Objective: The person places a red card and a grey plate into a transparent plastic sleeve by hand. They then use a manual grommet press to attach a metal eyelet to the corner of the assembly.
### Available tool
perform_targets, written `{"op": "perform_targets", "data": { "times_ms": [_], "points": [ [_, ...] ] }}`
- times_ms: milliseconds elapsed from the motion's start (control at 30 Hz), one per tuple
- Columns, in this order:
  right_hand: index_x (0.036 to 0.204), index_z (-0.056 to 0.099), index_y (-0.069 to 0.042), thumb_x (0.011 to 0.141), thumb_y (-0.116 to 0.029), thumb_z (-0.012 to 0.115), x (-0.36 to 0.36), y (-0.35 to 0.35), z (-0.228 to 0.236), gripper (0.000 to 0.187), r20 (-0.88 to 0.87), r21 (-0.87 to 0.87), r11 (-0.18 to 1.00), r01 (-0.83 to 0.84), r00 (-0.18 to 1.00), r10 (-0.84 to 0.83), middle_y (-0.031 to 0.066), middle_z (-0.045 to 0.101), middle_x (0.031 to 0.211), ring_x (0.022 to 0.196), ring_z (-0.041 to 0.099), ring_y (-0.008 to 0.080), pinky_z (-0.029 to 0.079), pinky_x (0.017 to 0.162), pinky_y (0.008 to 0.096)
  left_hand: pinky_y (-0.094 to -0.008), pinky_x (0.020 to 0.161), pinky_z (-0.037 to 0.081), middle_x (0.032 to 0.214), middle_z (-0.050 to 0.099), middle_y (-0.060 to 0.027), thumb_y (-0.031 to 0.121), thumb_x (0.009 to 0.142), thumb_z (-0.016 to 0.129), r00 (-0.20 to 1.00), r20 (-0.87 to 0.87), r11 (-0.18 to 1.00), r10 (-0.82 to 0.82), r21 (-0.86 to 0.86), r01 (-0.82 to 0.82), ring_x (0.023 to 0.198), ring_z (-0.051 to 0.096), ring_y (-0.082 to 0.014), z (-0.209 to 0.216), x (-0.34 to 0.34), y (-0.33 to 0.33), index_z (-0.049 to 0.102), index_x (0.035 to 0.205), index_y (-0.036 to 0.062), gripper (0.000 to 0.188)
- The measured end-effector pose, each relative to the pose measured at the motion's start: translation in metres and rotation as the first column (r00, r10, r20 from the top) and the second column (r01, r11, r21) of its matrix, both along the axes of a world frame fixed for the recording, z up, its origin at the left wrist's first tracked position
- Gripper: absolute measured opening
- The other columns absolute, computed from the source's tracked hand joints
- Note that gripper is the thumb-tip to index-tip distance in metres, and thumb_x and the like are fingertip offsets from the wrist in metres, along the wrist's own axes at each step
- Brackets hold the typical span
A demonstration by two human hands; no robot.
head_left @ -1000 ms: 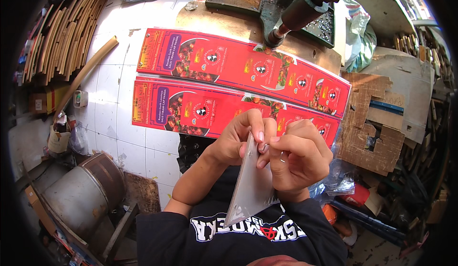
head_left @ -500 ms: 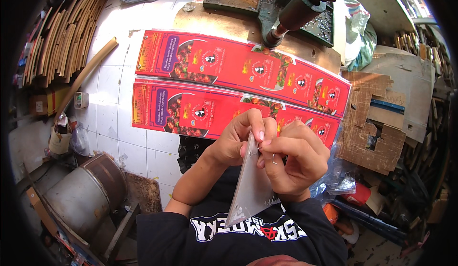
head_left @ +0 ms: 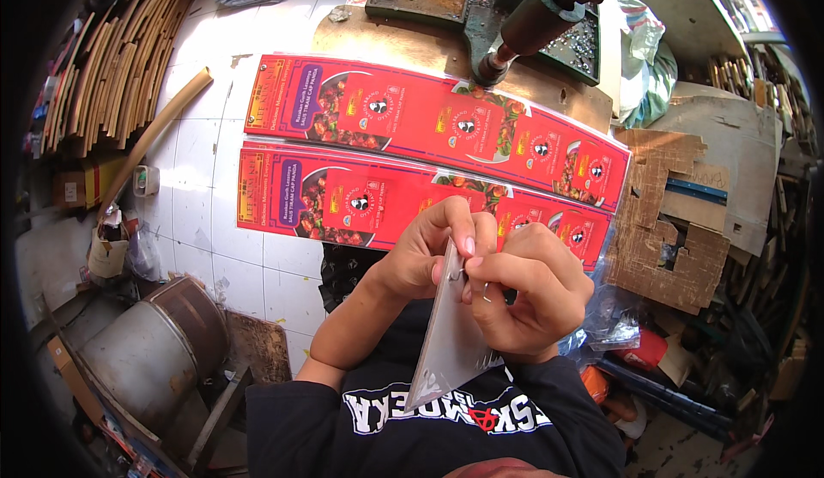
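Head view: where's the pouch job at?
Done: two red printed sheets lie flat on the tiled floor, nothing finished beside them that I can tell. In hand: the left hand and right hand pinch the top edge of one silvery pouch, a small wire piece at the right fingertips. Left: unclear; clear bags sit by the right arm.

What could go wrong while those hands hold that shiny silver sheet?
The silver sheet is pinched only at its top edge between the left hand and right hand, so it might slip or bend. Its thin edge lies against the fingers and could perhaps nick them.
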State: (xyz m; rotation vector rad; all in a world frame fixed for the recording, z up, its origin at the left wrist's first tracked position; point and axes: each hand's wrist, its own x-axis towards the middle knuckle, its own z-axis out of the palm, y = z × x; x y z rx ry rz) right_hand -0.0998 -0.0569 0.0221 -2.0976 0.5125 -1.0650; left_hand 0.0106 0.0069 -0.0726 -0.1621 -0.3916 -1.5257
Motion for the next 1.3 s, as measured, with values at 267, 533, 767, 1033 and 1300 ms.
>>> {"op": "perform_targets", "data": {
  "times_ms": [267, 533, 767, 1033, 1300],
  "points": [
    [0.084, 0.071, -0.003, 0.065, 0.004, 0.071, -0.001, 0.0006, 0.0001, 0.02, 0.024, 0.034, 0.999, -0.022, 0.999, 0.021, 0.0059, 0.059, 0.067, 0.054, 0.056, 0.0167, 0.043, 0.05, 0.0283, -0.0239, 0.07, 0.057, 0.101, 0.052, -0.0068, 0.026, 0.091, 0.073, 1.0, 0.007, 1.0, 0.0, -0.008, 0.0, 0.079, 0.064, -0.0136, 0.0013, -0.0015, -0.0003, 0.05, 0.108, 0.0095, 0.033],
    [0.087, 0.07, -0.001, 0.073, 0.002, 0.071, -0.0042, 0.0013, 0.0037, 0.014, -0.017, 0.001, 0.999, -0.043, 0.999, 0.043, 0.0065, 0.06, 0.069, 0.057, 0.056, 0.0163, 0.044, 0.052, 0.0282, -0.0237, 0.069, 0.056, 0.101, 0.052, -0.0083, 0.024, 0.096, 0.065, 1.0, 0.021, 1.0, 0.013, -0.007, -0.013, 0.079, 0.064, -0.0141, 0.0021, -0.0023, 0.0017, 0.05, 0.109, 0.0091, 0.025],
    [0.087, 0.071, -0.004, 0.062, 0.007, 0.072, -0.0027, 0.0027, 0.0028, 0.027, 0.001, -0.083, 0.997, -0.008, 1.0, 0.008, 0.0051, 0.059, 0.069, 0.053, 0.054, 0.0174, 0.043, 0.049, 0.029, -0.0238, 0.068, 0.056, 0.099, 0.052, -0.0101, 0.022, 0.1, 0.059, 0.999, 0.04, 0.999, 0.036, -0.005, -0.036, 0.078, 0.063, -0.0144, 0.0013, -0.0031, 0.0031, 0.049, 0.111, 0.0096, 0.02],
    [0.09, 0.072, -0.004, 0.064, 0.007, 0.072, -0.0022, 0.0023, -0.0015, 0.028, 0.029, -0.102, 0.994, -0.031, 0.999, 0.034, 0.0053, 0.06, 0.071, 0.055, 0.056, 0.0173, 0.044, 0.05, 0.0289, -0.0243, 0.071, 0.049, 0.099, 0.053, -0.0106, 0.018, 0.101, 0.056, 0.995, 0.065, 0.997, 0.077, -0.006, -0.077, 0.083, 0.055, -0.0143, 0.0017, -0.0061, 0.0038, 0.052, 0.112, 0.0101, 0.014],
    [0.088, 0.073, -0.005, 0.064, 0.005, 0.073, -0.0059, 0.0052, -0.0003, 0.026, 0.064, -0.028, 0.999, -0.025, 0.998, 0.026, 0.0046, 0.06, 0.07, 0.058, 0.058, 0.0164, 0.045, 0.052, 0.0283, -0.0243, 0.069, 0.051, 0.097, 0.053, -0.01, 0.018, 0.102, 0.055, 0.997, 0.055, 0.998, 0.05, -0.045, -0.047, 0.082, 0.057, -0.0145, 0.0046, -0.0088, 0.0019, 0.052, 0.111, 0.01, 0.013]
  ]
}}
